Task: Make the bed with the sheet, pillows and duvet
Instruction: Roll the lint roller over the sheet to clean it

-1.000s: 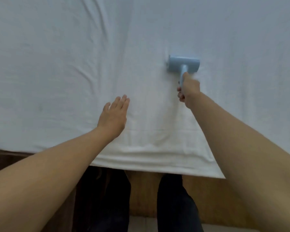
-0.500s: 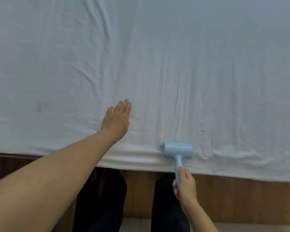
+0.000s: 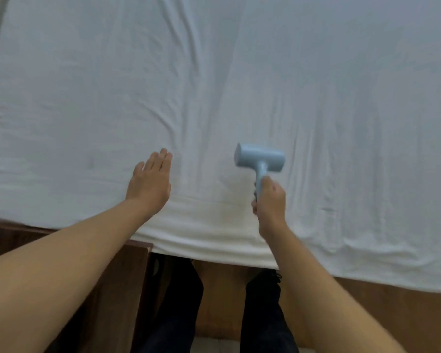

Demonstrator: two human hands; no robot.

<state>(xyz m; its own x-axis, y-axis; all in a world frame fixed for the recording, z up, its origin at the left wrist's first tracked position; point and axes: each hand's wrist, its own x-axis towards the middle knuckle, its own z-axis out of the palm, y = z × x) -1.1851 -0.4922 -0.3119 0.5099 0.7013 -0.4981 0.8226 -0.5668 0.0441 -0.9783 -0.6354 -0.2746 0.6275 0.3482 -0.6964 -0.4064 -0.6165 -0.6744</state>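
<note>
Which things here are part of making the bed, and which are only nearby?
Part of the job:
white sheet
blue roller, gripped by the right hand
left hand, flat on the sheet

Only nearby:
wooden bed frame

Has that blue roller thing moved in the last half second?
Yes. The roller, gripped by the right hand, has gone from the sheet's near edge back up the bed, away from the person.
</note>
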